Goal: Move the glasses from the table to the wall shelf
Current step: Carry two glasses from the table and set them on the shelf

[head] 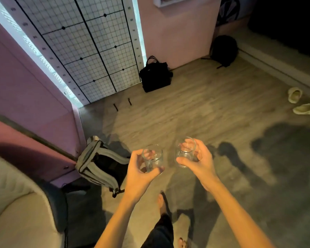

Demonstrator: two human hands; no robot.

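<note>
I hold two clear drinking glasses over the wooden floor, one in each hand. My left hand (139,173) wraps around the left glass (153,157), thumb in front, fingers seen through the glass. My right hand (200,161) grips the right glass (185,151) from its right side. Both glasses are upright and look empty, a short gap between them. A white shelf edge (170,1) shows on the pink wall at the top. No table is in view.
A grey backpack (100,163) leans by the pink wall at left, a black bag (155,75) stands under the wire grid panel (89,47), another dark bag (224,50) sits farther right. Pale slippers (301,102) lie at right. A cream sofa (16,212) fills the lower left.
</note>
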